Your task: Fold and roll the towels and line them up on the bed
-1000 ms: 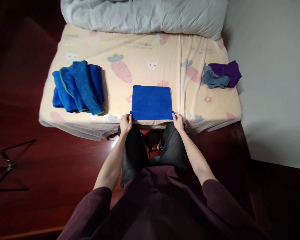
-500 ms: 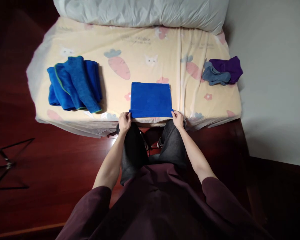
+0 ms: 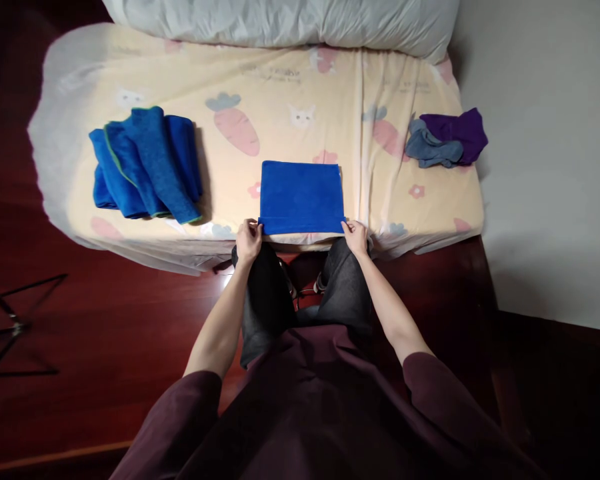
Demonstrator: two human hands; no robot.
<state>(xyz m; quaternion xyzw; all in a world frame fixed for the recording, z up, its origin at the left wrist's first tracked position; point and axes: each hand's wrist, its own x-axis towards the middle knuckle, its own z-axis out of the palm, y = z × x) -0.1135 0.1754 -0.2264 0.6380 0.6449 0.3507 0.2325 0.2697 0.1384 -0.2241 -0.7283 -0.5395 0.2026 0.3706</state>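
Note:
A flat blue cloth [image 3: 301,193], rectangular in shape, lies on the bed near its front edge, with a narrow folded strip along the side closest to me. My left hand [image 3: 251,239] pinches the near left corner of this strip. At the near right corner, my right hand [image 3: 355,235] has its thumb and fingers closed on the cloth. To the left on the bed rests a pile of blue cloths [image 3: 147,167] with green edging. Purple cloth [image 3: 473,135] and grey-blue cloth [image 3: 433,147] lie crumpled together on the right.
The bed [image 3: 290,80] has a cream sheet with carrots and cats. A pale pillow or quilt [image 3: 290,20] lies along its far side. A black metal stand [image 3: 17,327] is on the red floor at left. A pale wall [image 3: 545,167] rises at right.
The view has shifted slightly, and more of the sheet's left edge shows. Both hands keep their hold on the near corners of the blue cloth, which looks almost unchanged.

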